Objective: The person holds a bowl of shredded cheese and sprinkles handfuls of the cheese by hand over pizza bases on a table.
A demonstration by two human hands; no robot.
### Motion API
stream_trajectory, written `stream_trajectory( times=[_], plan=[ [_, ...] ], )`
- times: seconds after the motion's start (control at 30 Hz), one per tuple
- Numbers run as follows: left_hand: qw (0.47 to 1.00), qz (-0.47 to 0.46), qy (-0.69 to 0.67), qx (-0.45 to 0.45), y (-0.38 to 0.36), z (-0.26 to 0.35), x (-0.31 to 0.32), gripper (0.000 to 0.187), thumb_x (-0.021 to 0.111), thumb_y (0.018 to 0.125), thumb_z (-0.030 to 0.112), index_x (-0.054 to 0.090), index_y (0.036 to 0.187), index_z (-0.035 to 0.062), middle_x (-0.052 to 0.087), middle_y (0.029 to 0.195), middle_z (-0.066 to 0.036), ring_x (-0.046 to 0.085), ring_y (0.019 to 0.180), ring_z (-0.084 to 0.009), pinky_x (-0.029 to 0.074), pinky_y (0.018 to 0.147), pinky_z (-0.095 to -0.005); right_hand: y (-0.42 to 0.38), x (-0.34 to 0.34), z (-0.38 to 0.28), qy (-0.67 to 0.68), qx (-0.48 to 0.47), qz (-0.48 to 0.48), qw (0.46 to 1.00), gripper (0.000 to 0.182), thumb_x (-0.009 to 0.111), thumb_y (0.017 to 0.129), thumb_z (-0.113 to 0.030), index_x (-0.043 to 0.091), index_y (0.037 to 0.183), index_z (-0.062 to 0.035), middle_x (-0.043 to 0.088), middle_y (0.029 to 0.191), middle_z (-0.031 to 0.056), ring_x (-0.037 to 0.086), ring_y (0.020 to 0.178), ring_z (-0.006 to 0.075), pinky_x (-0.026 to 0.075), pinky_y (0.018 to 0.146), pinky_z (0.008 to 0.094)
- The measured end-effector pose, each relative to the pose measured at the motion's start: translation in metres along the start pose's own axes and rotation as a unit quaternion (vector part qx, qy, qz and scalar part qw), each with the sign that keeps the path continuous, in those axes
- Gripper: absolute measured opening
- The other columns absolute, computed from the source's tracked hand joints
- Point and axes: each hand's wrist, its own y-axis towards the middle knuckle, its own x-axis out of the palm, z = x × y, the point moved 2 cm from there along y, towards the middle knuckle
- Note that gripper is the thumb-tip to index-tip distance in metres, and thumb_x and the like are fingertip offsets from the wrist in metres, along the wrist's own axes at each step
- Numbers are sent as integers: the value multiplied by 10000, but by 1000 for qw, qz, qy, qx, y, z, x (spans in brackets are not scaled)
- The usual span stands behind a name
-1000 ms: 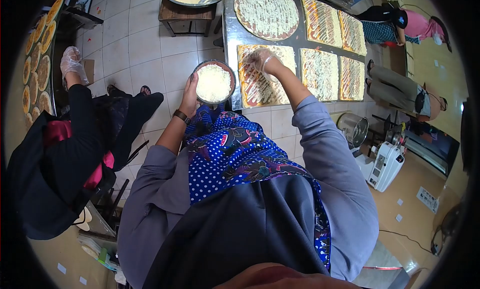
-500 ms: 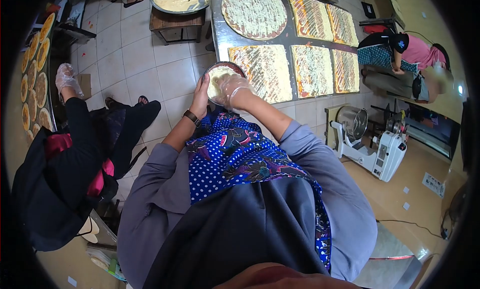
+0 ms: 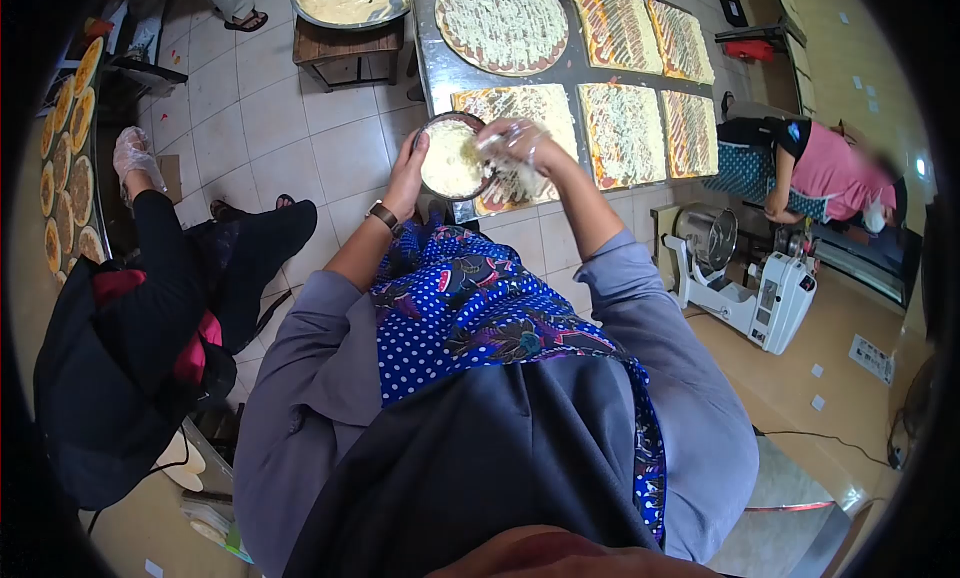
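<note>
My left hand (image 3: 405,178) grips the side of a round bowl with a dark rim (image 3: 456,197), holding it near the table's front edge. Pale grated cheese (image 3: 448,158) fills it. My right hand (image 3: 520,146), in a clear plastic glove, hangs just right of the bowl with its fingers bent down together around some grated cheese, partly blurred. Beneath that hand lies a large rectangular flatbread (image 3: 555,108) with sauce stripes and pale shreds; the bowl and hand hide part of it.
On the dark table (image 3: 430,53) lie a round topped pizza (image 3: 500,23) and several rectangular topped breads (image 3: 622,133). A basin (image 3: 350,3) of pale cream stands on a stool (image 3: 345,48). Co-workers are at left (image 3: 150,308) and right (image 3: 840,168). A white mixer (image 3: 750,288) stands right.
My right hand has lifted out of the bowl and moved right, over the nearest rectangular bread. The bowl, still in my left hand, sits slightly farther right in view. The right co-worker has shifted.
</note>
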Motion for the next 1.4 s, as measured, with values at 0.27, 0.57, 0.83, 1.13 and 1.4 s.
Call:
stream_trajectory(
  times=[0.27,0.57,0.83,1.13,1.4],
  plan=[
    [996,71,-34,-46,-20,24,-18,632,440,989,476,374,1392,-6,476,1355,-136,440,1263,-191,348,1052,-309,35,-53,57,-176,82,104,975,234,609,789,-52,736,984,-79,708,835,87,636,764,145,506,709,301],
    [994,80,-70,-33,-29,20,-38,631,422,989,491,366,1390,7,503,1323,-136,495,1224,-208,417,1011,-330,77,-79,60,-408,17,238,881,190,609,819,-155,745,950,-139,711,861,133,674,733,236,516,680,343],
    [993,92,-56,-57,-43,16,-50,637,413,982,516,366,1394,33,520,1310,-132,564,1159,-210,500,918,-353,39,-36,71,-318,45,89,943,167,676,813,-183,738,952,-115,718,816,106,660,668,206,521,607,329],
    [992,72,-38,-98,-43,-7,-47,632,428,982,502,368,1393,26,500,1332,-137,535,1191,-210,470,953,-332,3,12,79,-218,55,132,965,192,640,781,-120,730,943,-70,713,809,129,682,706,206,538,671,347],
    [992,42,-38,-112,-46,-13,-38,589,427,997,455,371,1390,20,518,1306,-123,518,1193,-183,434,980,-307,-27,35,123,-106,106,109,983,160,660,754,-130,736,889,-89,702,836,166,692,762,292,548,718,365]
  ],
)
